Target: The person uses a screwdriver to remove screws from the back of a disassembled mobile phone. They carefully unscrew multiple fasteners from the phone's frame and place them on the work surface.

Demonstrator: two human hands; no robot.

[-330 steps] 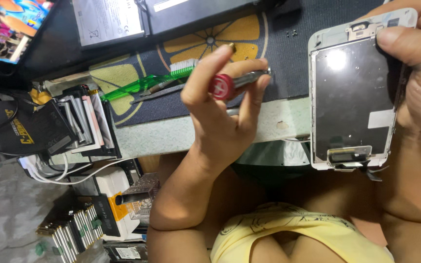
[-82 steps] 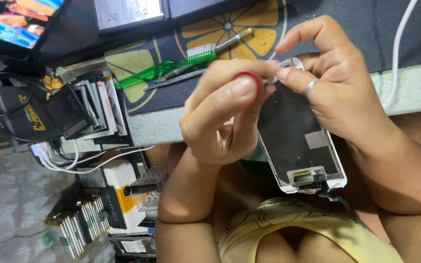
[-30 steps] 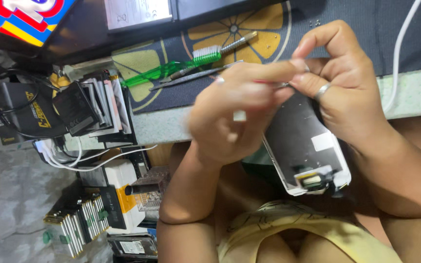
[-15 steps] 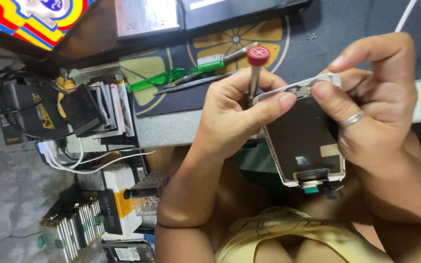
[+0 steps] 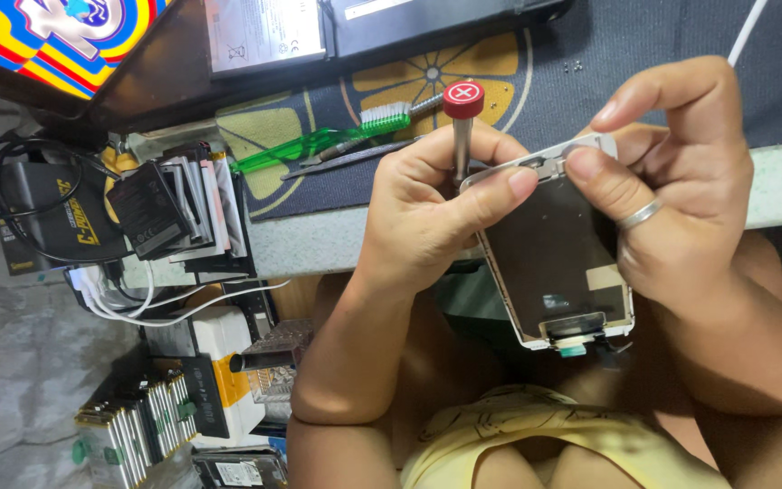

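My left hand (image 5: 427, 213) grips a small metal screwdriver (image 5: 460, 136) with a red cap, held upright with its tip at the top edge of a phone screen assembly (image 5: 554, 258). The assembly has a white frame and shows its dark back. My right hand (image 5: 672, 199), wearing a ring, holds the assembly, with thumb and forefinger pinching its top corner. Both hands are above my lap, just in front of the table edge (image 5: 319, 240).
A green toothbrush (image 5: 319, 140) and tweezers (image 5: 346, 161) lie on a dark patterned mat (image 5: 545, 54). A stack of phone parts (image 5: 174, 213) sits at the table's left corner, with cables (image 5: 138, 294) and boxes of parts (image 5: 138, 426) below. A colourful screen (image 5: 56, 36) is top left.
My left hand has turned the screwdriver upright, with its red cap now pointing away from me. The assembly has shifted slightly right in my right hand.
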